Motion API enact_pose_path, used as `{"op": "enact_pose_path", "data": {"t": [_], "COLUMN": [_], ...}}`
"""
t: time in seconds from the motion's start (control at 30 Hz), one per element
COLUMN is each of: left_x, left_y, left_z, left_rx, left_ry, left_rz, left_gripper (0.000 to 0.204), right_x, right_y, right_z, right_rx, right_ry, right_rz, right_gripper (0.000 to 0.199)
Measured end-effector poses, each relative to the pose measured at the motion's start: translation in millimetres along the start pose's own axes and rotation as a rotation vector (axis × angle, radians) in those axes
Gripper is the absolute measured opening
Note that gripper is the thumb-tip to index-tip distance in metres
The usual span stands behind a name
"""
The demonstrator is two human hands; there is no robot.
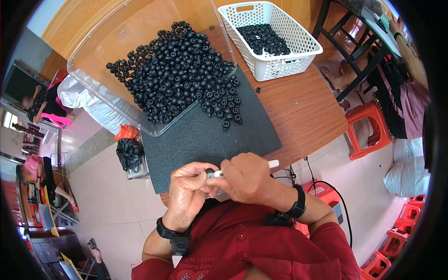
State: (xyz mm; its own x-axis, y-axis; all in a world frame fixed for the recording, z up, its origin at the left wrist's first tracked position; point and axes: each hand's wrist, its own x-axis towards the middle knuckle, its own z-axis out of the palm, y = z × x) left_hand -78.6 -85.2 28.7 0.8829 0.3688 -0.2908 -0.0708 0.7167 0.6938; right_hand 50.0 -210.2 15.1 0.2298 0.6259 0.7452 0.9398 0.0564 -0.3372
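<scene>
I see both hands held close together just over the near edge of the surface (303, 107), above the red shirt. The left hand (189, 186) has its fingers curled in, pinching the grey front end of a slim tool (215, 174) between thumb and fingertips; whether a small part sits on that tip I cannot tell, the fingers cover it. The right hand (247, 177) is closed as a fist around the tool's shaft, and the white tail (273, 163) of the tool sticks out past its knuckles to the right. So both grips are clamped on the same tool, which lies roughly level between them. Each wrist wears a black band. Just beyond the hands a dark mat (205, 140) covers the near part of the surface. On the mat's far end rests a clear tray (93, 60), tilted, with a heap of small black rings (177, 70) spilling out of its open side onto the mat; the nearest stray rings lie well apart from the hands. Further right, a white basket (298, 42) stands on the bare wood with more black rings inside. One lone ring (257, 89) lies on the wood just beside the basket.
</scene>
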Motion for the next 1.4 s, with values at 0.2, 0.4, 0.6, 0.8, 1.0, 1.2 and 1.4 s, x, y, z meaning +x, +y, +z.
{"op": "enact_pose_path", "data": {"t": [0.2, 0.4, 0.6, 0.8, 1.0, 1.2, 1.4], "left_x": [-0.7, 3.4, 15.3, 52.1, 98.0, 114.8, 109.7], "left_y": [-0.5, 2.3, 8.7, 24.1, 12.0, -7.7, -6.8], "left_z": [1.8, 6.3, 0.7, 3.2, 2.9, 17.7, 0.1], "left_rx": [0.097, 0.177, -0.012, 0.039, 0.944, 1.637, 1.695], "left_ry": [0.001, -0.060, -0.013, 0.117, 0.169, 0.169, 0.080], "left_rz": [0.064, 0.204, 0.023, -0.089, 0.249, 0.497, 0.626], "left_gripper": [0.024, 0.022, 0.020, 0.019, 0.024, 0.031, 0.023], "right_x": [-8.4, -6.8, -7.4, -16.6, -15.6, -18.7, -16.0], "right_y": [-6.0, -2.3, 2.0, 12.2, 14.6, 17.0, 16.4], "right_z": [5.2, -0.5, -8.6, -16.0, -19.3, -21.3, -18.7], "right_rx": [0.161, 0.333, 0.408, 0.437, 0.425, 0.381, 0.391], "right_ry": [0.036, 0.106, 0.108, 0.121, 0.130, 0.113, 0.141], "right_rz": [-0.014, 0.232, 0.420, 0.519, 0.519, 0.504, 0.485], "right_gripper": [0.028, 0.025, 0.016, 0.016, 0.016, 0.017, 0.019]}}
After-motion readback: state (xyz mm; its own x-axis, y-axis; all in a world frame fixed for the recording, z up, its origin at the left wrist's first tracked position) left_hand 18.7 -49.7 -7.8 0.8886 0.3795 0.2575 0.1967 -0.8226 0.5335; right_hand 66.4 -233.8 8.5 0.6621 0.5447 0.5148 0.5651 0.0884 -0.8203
